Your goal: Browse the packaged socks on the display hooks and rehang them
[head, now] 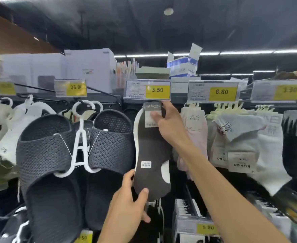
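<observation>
A dark grey low-cut sock pack [148,151] with a white edge and a card header hangs under the 3.50 price tag [146,89]. My right hand [168,123] pinches the card header at the top, thumb on its front. My left hand [128,202] grips the sock's toe end at the bottom, thumb on the front. More sock packs hang to the right: pale pink ones [195,125] and white and grey ones [240,137].
Dark blue slides [74,146] on a white hanger hang just left of the sock. Price tags [214,92] line the shelf rail. Boxes [89,67] stand on the top shelf. Lower hooks with more packs [189,207] sit below.
</observation>
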Demonstrator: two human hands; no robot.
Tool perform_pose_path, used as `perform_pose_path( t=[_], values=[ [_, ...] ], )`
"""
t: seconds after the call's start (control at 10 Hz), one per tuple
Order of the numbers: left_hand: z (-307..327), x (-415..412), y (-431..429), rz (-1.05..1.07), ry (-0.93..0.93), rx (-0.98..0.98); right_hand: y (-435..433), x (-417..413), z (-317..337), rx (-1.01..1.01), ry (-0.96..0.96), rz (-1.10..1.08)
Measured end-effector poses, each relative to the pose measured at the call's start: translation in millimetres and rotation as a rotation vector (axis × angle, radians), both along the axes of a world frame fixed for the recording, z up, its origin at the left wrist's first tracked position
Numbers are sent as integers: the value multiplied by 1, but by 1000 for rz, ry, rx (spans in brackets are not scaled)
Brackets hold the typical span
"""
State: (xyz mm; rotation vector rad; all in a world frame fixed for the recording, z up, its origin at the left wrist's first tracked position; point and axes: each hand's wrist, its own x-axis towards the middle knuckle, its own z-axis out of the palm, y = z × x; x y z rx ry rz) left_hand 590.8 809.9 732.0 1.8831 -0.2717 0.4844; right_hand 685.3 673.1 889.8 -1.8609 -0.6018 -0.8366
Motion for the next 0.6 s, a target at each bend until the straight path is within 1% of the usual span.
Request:
perform_pose_path(
  t=[0.1,0.2,0.3,0.4,0.5,0.6],
  values=[
    [1,1,3,24,60,125,2,4,-3,-30,-47,25],
    [-5,5,4,98,104,311,0,4,-9,-77,-74,0],
    [-12,10,1,106,158,293,-4,5,-10,-152,-71,-44],
    [-15,13,-1,80,136,255,-7,3,-11,-231,-58,-115],
    [-17,16,-3,81,141,292,-8,-4,-11,-270,-42,-125],
    [-14,19,0,111,125,354,-14,-25,-23,-243,-47,-126]
  ],
)
